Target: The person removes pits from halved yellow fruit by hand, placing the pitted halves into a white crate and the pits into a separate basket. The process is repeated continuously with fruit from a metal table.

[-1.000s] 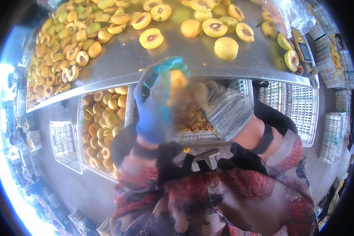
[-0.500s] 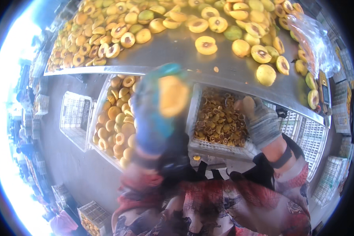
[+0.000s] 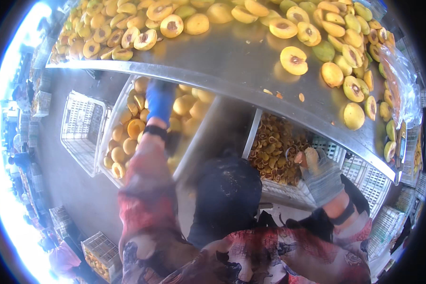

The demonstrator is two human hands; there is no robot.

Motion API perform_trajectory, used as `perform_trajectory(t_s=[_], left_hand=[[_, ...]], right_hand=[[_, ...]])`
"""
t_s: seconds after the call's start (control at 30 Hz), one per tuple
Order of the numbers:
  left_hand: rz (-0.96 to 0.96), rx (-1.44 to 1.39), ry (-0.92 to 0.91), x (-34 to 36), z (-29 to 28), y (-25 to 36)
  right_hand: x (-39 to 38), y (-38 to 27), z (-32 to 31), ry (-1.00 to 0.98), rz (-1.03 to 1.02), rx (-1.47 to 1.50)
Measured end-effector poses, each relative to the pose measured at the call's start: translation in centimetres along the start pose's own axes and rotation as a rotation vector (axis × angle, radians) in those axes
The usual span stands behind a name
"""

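Head view: left hand (image 3: pixel 160 102), grip unclear, overhung a peach-half crate (image 3: pixel 192 144); right hand (image 3: pixel 322 177) clasped a left-pointing curved tool (image 3: pixel 288 153) by the scrap-filled crate (image 3: pixel 284 190).

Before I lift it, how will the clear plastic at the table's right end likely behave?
The clear plastic will probably flop rather than hold its shape, as it looks crumpled and creased. It is likely light for its size, since it appears see-through. Pushed inward, it may nudge the fruit pieces lying close beside it.

No writing (nor any number) is legible here.
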State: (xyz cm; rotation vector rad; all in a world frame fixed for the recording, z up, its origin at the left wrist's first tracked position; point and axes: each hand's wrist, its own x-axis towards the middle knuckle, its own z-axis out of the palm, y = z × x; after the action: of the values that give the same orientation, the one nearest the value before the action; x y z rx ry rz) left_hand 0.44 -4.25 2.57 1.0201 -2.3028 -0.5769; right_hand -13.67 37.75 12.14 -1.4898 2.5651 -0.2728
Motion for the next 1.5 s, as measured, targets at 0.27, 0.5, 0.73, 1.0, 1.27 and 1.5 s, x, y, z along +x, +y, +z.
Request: perform_trajectory(t_s=[0.27, 0.5, 0.73, 1.0, 1.27, 1.5], left_hand=[[0.13, 0.141, -0.288, 0.2, 6.4, -5.3], [0.025, 0.201, -0.455, 0.5, 6.1, -4.2], [0.306, 0.754, -0.637, 2.6, 7.9, -5.1], [0.077, 0.65, -0.645, 3.5, 9.5, -4.6], [0.102, 0.616, -0.655, 3.9, 9.7, -4.7], [0.11, 0.515, -0.716, 1.1, 6.7, -3.8]], right_hand=[[-0.1, 0.2, 0.9, -0.064, 0.125, 0.126], [-0.2, -0.3, 0.7, 0.017, -0.023, -0.011], [0.1, -0.7, -0.6, 0.01, -0.121, 0.029], [-2.2, 1.5, 1.3, -0.024, -0.237, 0.074], [-1.6, 0.9, -1.5, -0.038, -0.181, 0.292], [-1.6, -0.4, -1.4, 0.058, -0.202, 0.176]])
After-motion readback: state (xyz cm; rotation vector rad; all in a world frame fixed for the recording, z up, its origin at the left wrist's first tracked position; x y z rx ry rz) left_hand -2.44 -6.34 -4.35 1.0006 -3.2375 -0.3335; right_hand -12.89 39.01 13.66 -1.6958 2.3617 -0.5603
